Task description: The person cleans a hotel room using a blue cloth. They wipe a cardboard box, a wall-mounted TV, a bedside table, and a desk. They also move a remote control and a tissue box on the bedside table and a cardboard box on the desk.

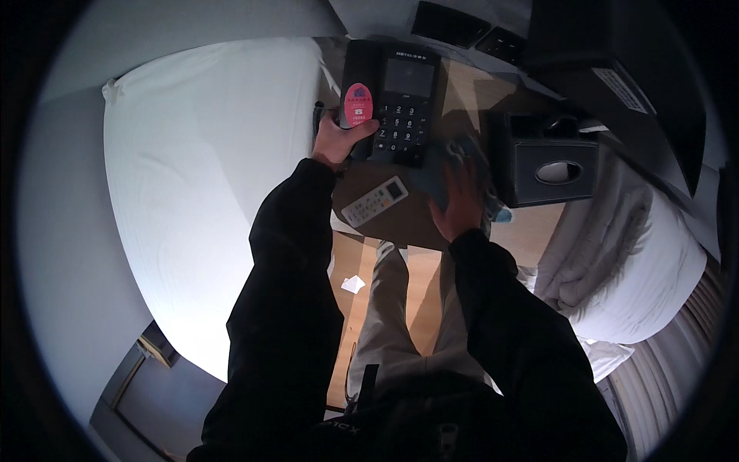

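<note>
My left hand (342, 137) grips the left side of a black desk telephone (403, 104), its thumb reaching over the handset (361, 63). A red oval sticker with writing (358, 103) is on that handset. To the right of the phone, my right hand (462, 199) holds a blue-grey cloth (430, 179) down against the dark tabletop (398, 222). Its fingers are stretched over the cloth and somewhat blurred. Between my two hands lies a white remote control (375, 201), set at a slant.
A black tissue box (551, 164) stands right of the cloth, beneath a dark overhanging panel (623, 63). White-covered beds flank me, one at left (179, 173) and one at right (641, 277) with a rolled blanket (594, 237). White paper (353, 283) lies on the wood floor (346, 254).
</note>
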Motion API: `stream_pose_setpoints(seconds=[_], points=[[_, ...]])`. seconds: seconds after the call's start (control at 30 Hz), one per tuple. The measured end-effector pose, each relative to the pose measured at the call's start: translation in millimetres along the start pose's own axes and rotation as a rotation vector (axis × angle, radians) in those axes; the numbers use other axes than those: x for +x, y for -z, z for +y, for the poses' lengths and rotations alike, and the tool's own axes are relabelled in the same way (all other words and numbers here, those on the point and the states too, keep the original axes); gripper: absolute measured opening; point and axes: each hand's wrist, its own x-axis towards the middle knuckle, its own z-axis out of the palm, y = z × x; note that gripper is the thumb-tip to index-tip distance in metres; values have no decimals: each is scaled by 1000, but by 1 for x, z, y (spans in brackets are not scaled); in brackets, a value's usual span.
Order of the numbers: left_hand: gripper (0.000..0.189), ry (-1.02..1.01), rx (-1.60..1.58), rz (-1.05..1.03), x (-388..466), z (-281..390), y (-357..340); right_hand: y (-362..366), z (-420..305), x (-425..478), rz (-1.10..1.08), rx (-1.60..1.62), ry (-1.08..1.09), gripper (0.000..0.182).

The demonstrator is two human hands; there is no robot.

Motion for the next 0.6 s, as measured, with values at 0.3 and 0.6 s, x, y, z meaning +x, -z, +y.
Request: stream_pose_setpoints(seconds=[0.3, 0.6], points=[[54, -47, 177, 13, 6, -1, -16, 7, 35, -77, -229, -93, 102, 78], [64, -10, 364, 103, 14, -15, -23, 41, 129, -80, -319, -226, 286, 89]])
